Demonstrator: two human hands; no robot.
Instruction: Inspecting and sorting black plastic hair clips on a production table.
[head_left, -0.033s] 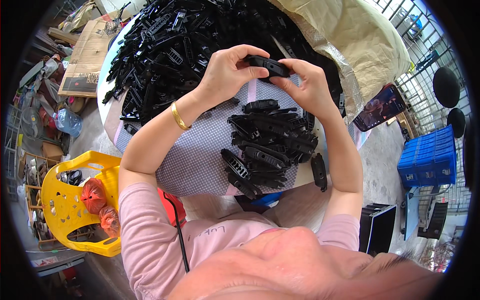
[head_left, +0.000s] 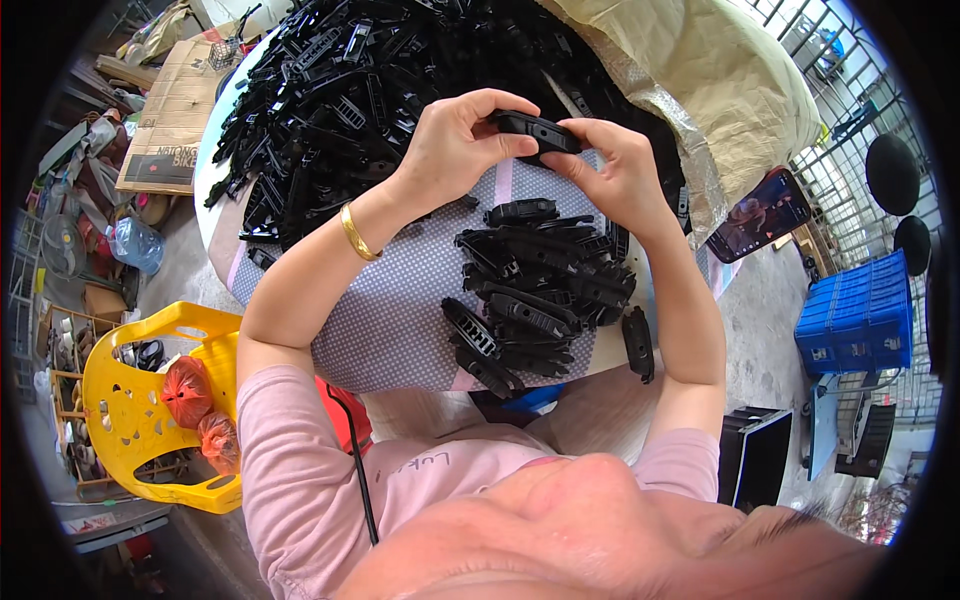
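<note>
Between both hands I hold a long black plastic part (head_left: 541, 132), level above the table. My left hand (head_left: 455, 145) pinches its left end with thumb and fingers. Its right end is gripped by my right hand (head_left: 622, 172), thumb below and fingers on top. Closer to me on the dotted cloth (head_left: 385, 330) lies a small heap of similar black parts (head_left: 535, 285). One single black part (head_left: 637, 344) sits apart, right of that heap. Beyond my left hand spreads a far larger pile of black parts (head_left: 330, 100).
A phone (head_left: 760, 215) with a lit screen stands at the table's right edge, beside a beige sheet (head_left: 720, 70). A yellow plastic chair (head_left: 125, 420) with red bags is at left. Blue crates (head_left: 855, 315) stand on the right, cardboard (head_left: 175, 120) far left.
</note>
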